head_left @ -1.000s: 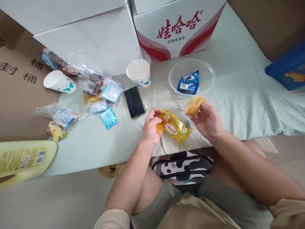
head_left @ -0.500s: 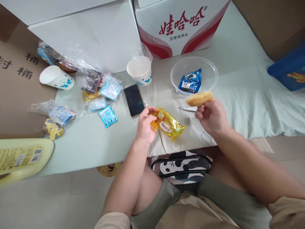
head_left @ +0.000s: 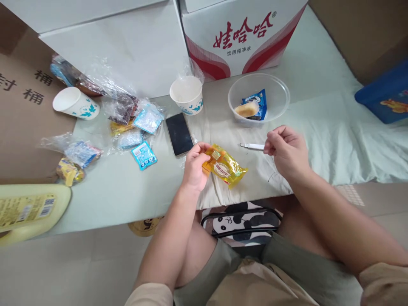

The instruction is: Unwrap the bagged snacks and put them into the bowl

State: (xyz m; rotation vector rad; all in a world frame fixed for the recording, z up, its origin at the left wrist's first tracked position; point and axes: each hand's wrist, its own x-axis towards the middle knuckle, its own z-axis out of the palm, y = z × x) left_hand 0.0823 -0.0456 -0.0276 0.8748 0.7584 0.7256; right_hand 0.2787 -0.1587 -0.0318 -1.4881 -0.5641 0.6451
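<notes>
My left hand (head_left: 196, 166) pinches one end of a yellow, see-through snack wrapper (head_left: 227, 166), which looks flattened. A small golden-brown bread roll (head_left: 247, 109) lies in the clear round plastic bowl (head_left: 280, 111), resting against a blue snack packet (head_left: 262, 98). Just in front of the bowl is my right hand (head_left: 287, 151), its fingers curled closed and nothing visible in them. A slim white-handled tool with a small metal tip (head_left: 253, 146) lies on the cloth to the left of that hand, its far end reaching the fingers' outline.
Left of my hands lie a dark phone (head_left: 179, 134), a blue packet (head_left: 144, 156) and several wrapped snacks (head_left: 148, 117). One paper cup (head_left: 187, 95) stands upright; another (head_left: 75, 103) leans. White boxes (head_left: 236, 46) line the back, and a yellow jug (head_left: 35, 208) is at left.
The bread roll has gone from my right hand into the bowl, onto the blue packet. My right hand is now closed without it; my left hand still holds the wrapper in place.
</notes>
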